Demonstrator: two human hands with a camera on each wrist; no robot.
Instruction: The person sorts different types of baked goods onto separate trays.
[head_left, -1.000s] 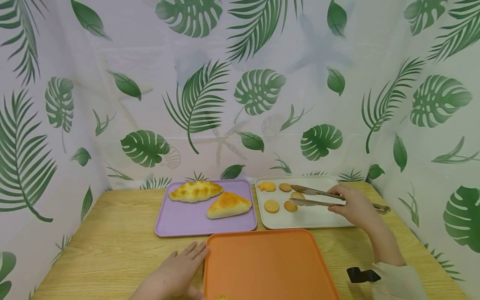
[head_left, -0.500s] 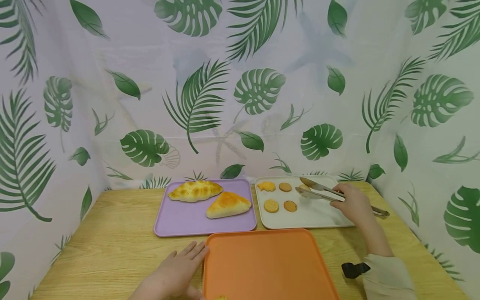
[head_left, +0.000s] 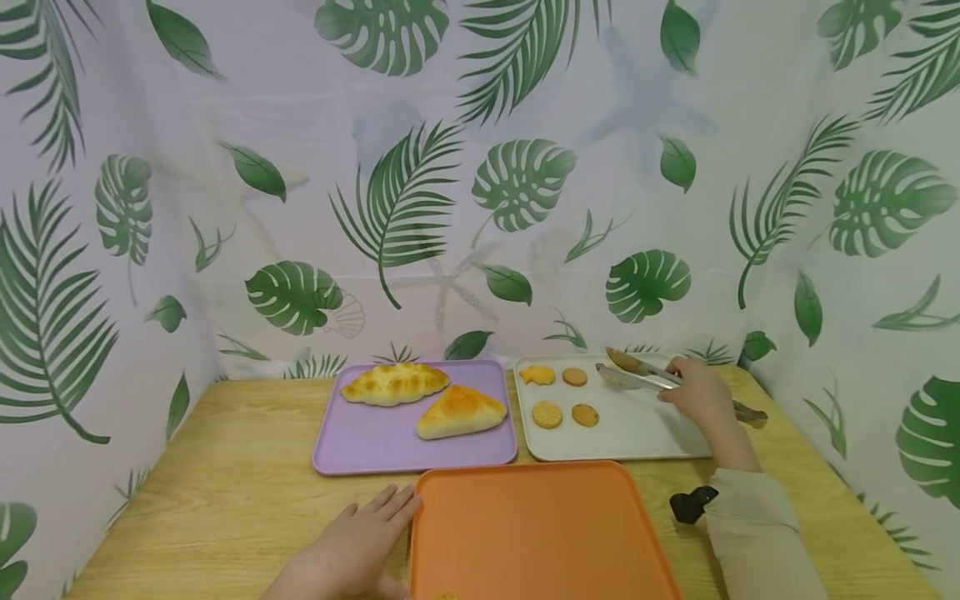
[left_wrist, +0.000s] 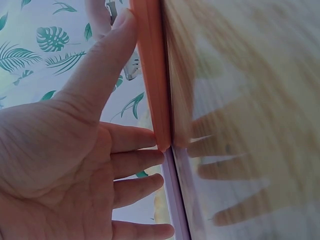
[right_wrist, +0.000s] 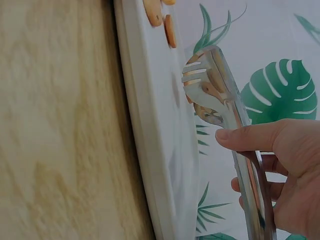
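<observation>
My right hand (head_left: 701,396) grips metal tongs (right_wrist: 245,165), thumb on one arm and fingers round the other. The tong tips are above the back of the white tray (head_left: 652,437), with a brown cookie (right_wrist: 190,60) partly hidden behind the slotted tip in the right wrist view. On that tray lie a fish-shaped cracker (head_left: 537,375), a small round cookie (head_left: 574,377), a ridged round biscuit (head_left: 547,414) and another round cookie (head_left: 585,415). Fingers extended, my left hand (head_left: 352,537) rests against the left edge of the orange tray (head_left: 536,525), its thumb at the rim.
Behind the orange tray stands a purple tray (head_left: 367,446) bearing a braided bread (head_left: 393,383) and a triangular bread (head_left: 461,412). A bit of cookie (head_left: 446,596) shows at the frame's bottom edge. Leaf-print cloth (head_left: 450,208) walls in the wooden table (head_left: 202,492).
The tongs have closed on a cookie from the white tray and shifted back, up and slightly right with it. My left hand stays at the orange tray.
</observation>
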